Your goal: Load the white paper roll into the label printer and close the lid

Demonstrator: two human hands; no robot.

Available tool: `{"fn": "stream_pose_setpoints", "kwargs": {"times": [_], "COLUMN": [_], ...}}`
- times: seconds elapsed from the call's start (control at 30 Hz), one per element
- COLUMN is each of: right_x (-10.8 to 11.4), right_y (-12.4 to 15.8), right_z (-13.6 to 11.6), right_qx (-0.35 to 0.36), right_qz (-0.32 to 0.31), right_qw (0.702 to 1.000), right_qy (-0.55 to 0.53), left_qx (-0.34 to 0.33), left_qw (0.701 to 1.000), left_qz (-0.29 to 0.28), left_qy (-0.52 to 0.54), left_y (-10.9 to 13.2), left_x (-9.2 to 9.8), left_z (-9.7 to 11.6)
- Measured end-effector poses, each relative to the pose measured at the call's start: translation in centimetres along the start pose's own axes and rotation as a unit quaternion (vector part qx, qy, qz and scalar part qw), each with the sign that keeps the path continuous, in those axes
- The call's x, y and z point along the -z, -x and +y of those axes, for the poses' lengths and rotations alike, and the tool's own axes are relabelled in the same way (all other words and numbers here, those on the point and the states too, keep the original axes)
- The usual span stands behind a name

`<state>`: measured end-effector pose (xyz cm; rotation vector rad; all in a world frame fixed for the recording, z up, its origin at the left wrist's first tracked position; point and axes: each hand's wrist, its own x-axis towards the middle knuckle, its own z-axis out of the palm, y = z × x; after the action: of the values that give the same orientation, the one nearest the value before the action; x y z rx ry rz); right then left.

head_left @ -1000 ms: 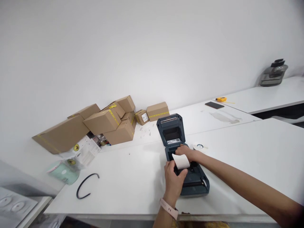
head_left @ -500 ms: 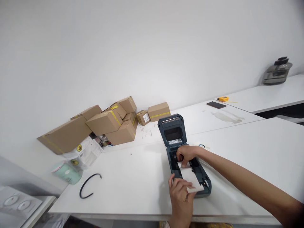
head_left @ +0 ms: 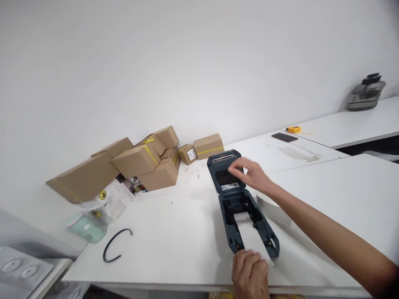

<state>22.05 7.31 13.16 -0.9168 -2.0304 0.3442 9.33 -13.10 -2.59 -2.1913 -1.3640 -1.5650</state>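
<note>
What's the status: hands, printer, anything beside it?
Left hand at front end of paper strip, grip unclear. Right hand before raised lid, nothing visible held. Printer open, strip lying along it. Curled white band beside printer, right.

Two hands (head_left: 254, 176) (head_left: 251, 272), one printer (head_left: 241, 201), one tape measure (head_left: 293, 129), one bottle (head_left: 366, 95)

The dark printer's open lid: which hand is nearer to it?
Right. The right hand is by the lid; the left hand is on the paper strip, at the near end of the printer.
</note>
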Motion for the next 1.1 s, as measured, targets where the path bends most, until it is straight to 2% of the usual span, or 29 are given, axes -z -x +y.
{"fn": "stream_pose_setpoints", "kwargs": {"times": [0.03,0.07,0.1,0.2,0.3,0.37,0.47,0.57,0.63,0.73,0.8,0.87,0.93,0.97,1.03,1.1], "right_x": [0.4,0.6,0.6,0.3,0.1,0.2,-0.1,-1.3,-2.5,-4.3,-5.3,-5.9,-6.3,-6.3,-6.4,-6.5], "right_y": [-0.9,-1.9,-2.8,-4.6,-3.7,-1.3,4.5,10.9,14.4,17.7,18.6,18.9,19.0,19.0,19.1,19.3], "right_z": [0.2,0.5,0.9,2.0,1.8,1.0,-0.5,-1.1,-1.0,-0.6,-0.5,-0.6,-0.8,-1.0,-1.1,-1.0], "right_qx": [-0.002,-0.013,-0.031,-0.104,-0.131,-0.137,-0.131,-0.116,-0.134,-0.211,-0.291,-0.370,-0.423,-0.438,-0.447,-0.441], "right_qz": [0.087,0.138,0.152,0.112,0.101,0.108,0.086,0.045,0.040,0.053,0.058,0.057,0.056,0.057,0.054,0.050], "right_qw": [0.996,0.990,0.988,0.985,0.979,0.973,0.966,0.971,0.971,0.955,0.923,0.879,0.844,0.835,0.833,0.841], "right_qy": [0.000,-0.005,-0.017,-0.081,-0.117,-0.149,-0.205,-0.207,-0.193,-0.201,-0.245,-0.297,-0.325,-0.328,-0.322,-0.308], "left_qx": [0.005,0.008,0.009,0.001,0.007,0.013,0.018,0.039,0.052,0.066,0.077,0.098,0.162,0.219,0.366,0.481], "left_qw": [1.000,1.000,1.000,1.000,1.000,0.999,0.998,0.996,0.993,0.989,0.989,0.991,0.984,0.972,0.920,0.849], "left_qz": [-0.002,-0.005,-0.009,-0.012,0.014,0.035,0.050,0.061,0.072,0.082,0.075,0.067,0.074,0.080,0.078,0.020], "left_qy": [-0.002,-0.005,-0.007,-0.011,-0.009,-0.006,-0.018,-0.053,-0.078,-0.102,-0.101,-0.068,-0.005,0.033,0.116,0.217], "left_y": [0.0,0.1,0.2,0.6,1.2,1.6,2.2,2.6,2.9,3.5,3.9,4.0,3.2,2.5,0.5,-1.5], "left_x": [0.0,0.0,0.0,0.0,-0.3,-0.5,-0.6,-0.6,-0.5,-0.5,-0.5,-0.1,0.4,0.6,1.1,1.3], "left_z": [0.0,0.0,0.0,0.0,0.0,0.1,0.2,0.4,0.6,1.0,1.1,1.1,0.9,0.6,-0.2,-1.1]}}
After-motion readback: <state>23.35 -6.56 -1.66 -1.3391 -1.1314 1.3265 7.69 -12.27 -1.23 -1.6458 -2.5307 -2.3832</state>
